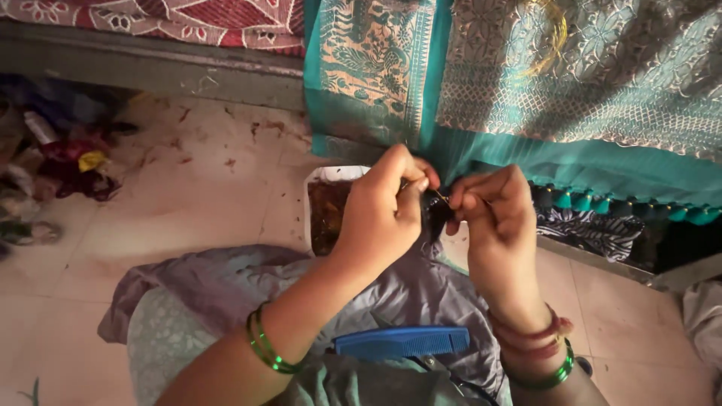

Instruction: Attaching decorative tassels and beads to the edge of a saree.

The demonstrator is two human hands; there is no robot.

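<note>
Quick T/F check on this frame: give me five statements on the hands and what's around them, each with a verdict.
1. Both hands pinch at the edge of the teal fabric. True.
2. The blue comb is held in the left hand. False: it lies on the lap.
3. The right hand wears no bangles. False: green and reddish bangles circle its wrist.
4. A white tray sits on the floor behind the left hand. True.
5. The teal fabric's lower edge is plain. False: small tassels line it.
</note>
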